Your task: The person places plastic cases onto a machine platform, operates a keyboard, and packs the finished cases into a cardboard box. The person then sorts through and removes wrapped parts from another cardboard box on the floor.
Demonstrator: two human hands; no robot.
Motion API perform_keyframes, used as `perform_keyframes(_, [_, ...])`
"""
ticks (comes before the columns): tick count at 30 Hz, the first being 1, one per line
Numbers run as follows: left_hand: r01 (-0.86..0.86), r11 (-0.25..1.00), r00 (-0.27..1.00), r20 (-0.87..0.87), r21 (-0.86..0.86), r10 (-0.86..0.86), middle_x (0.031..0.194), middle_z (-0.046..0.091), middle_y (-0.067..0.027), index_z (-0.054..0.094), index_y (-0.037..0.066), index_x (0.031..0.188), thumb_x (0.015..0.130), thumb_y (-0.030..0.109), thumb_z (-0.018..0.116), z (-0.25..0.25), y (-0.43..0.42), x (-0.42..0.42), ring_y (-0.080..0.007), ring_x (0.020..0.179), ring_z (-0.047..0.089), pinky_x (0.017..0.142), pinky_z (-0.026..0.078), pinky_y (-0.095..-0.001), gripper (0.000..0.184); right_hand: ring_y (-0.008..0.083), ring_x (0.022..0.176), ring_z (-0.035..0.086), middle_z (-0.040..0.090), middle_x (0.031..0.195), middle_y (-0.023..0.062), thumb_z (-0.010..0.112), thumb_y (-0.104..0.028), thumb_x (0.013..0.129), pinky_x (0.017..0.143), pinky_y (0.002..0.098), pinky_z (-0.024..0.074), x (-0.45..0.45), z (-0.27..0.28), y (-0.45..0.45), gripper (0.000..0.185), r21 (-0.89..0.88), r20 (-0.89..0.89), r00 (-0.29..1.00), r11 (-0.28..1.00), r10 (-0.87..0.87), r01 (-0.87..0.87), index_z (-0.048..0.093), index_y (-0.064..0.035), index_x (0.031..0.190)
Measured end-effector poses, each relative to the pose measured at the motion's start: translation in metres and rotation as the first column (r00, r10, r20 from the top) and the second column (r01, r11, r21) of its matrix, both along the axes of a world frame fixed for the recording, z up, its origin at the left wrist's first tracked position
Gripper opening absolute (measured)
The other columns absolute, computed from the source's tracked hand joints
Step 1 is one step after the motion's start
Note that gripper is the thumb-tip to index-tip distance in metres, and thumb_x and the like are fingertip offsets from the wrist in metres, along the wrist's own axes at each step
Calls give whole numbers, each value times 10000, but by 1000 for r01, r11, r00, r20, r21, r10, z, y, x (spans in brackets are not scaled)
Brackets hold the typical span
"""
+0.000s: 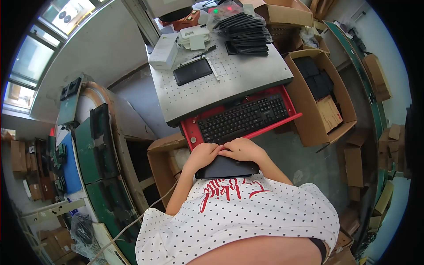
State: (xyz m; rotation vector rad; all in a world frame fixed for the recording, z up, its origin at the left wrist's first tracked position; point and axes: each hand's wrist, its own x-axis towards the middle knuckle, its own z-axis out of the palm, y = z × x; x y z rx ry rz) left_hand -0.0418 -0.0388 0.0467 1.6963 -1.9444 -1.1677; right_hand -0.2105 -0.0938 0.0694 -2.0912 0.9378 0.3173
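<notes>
My left hand [202, 155] and my right hand [242, 149] meet at the front of the red drawer, fingers bent and close together. Both are closed over the far edge of a black flat panel [227, 168], which lies close against the white dotted shirt. The fingertips are partly hidden. Just beyond them, a black keyboard [243, 118] sits in the red drawer [191, 138]. On the perforated metal table [176, 98] above lies another black flat panel [193, 71] beside a thin metal strip [213, 69].
At the table's back right is a pile of black flat pieces [245, 33]. A white box [163, 51] stands at the left, under a machine head [170, 9]. An open carton [324, 97] with dark pieces stands right; another carton [161, 163] is at lower left. A cable [137, 219] runs along the left.
</notes>
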Motion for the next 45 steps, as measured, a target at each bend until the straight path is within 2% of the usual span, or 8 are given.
perform_keyframes(4, [33, 998, 999, -41, 60, -30, 704, 571, -193, 589, 13, 795, 836, 304, 463, -16, 2, -2, -351, 683, 555, 605, 416, -401, 320, 318, 780, 576, 611, 843, 154, 425, -390, 834, 708, 382, 443, -1, -12, 6, 390, 28, -5, 999, 998, 50, -50, 617, -55, 887])
perform_keyframes(7, [53, 987, 994, 92, 153, -67, 720, 576, -200, 591, 17, 815, 837, 331, 457, -15, 2, -2, -352, 701, 561, 620, 423, -400, 342, 317, 811, 574, 609, 875, 155, 416, -381, 839, 729, 379, 442, -1, -25, 10, 386, 36, -22, 998, 998, 58, -57, 614, -60, 914])
perform_keyframes(11, [27, 985, 991, 127, 172, -50, 741, 590, -195, 595, 17, 770, 832, 395, 436, -19, -1, 2, -351, 723, 569, 654, 438, -422, 415, 316, 812, 573, 610, 881, 153, 411, -378, 840, 730, 380, 441, 3, -19, 7, 390, 71, -56, 997, 997, 44, -40, 609, -54, 927])
perform_keyframes(17, [16, 980, 977, 207, 199, -58, 734, 591, -205, 607, 11, 780, 841, 412, 411, -21, -2, 6, -349, 723, 575, 671, 444, -416, 451, 309, 751, 588, 614, 785, 167, 472, -419, 801, 686, 379, 454, -4, -16, -6, 430, 118, 50, 999, 993, 15, -20, 630, -21, 832])
perform_keyframes(19, [26, 978, 965, 251, 207, -79, 724, 588, -209, 610, 8, 795, 848, 393, 411, -20, -1, 8, -354, 712, 575, 675, 442, -410, 437, 306, 742, 588, 613, 776, 169, 496, -413, 785, 679, 372, 453, -11, -23, -11, 418, 99, 3, 1000, 995, -31, 31, 632, -19, 809])
perform_keyframes(25, [-19, 978, 972, 233, 206, -30, 716, 587, -213, 608, 2, 745, 855, 392, 394, -24, -1, 13, -355, 711, 575, 679, 444, -419, 458, 313, 731, 583, 605, 758, 179, 512, -400, 784, 666, 370, 446, -15, -22, -17, 405, 57, 3, 999, 997, -45, 45, 626, -11, 804])
perform_keyframes(31, [2, 985, 948, 314, 170, -56, 703, 597, -192, 624, 21, 736, 862, 392, 369, -26, -1, 14, -340, 689, 584, 670, 460, -418, 467, 321, 726, 581, 603, 750, 182, 507, -387, 790, 670, 378, 443, -7, -24, -18, 398, 7, -6, 1000, 1000, -15, 15, 620, -5, 813])
perform_keyframes(45, [-9, 998, 970, 243, 64, -7, 695, 575, -206, 601, -19, 706, 830, 312, 463, -29, 2, 12, -348, 696, 567, 670, 443, -417, 379, 328, 754, 576, 601, 777, 192, 496, -391, 797, 683, 381, 440, -10, -21, -13, 411, 24, -16, 1000, 999, -23, 24, 614, 1, 829])
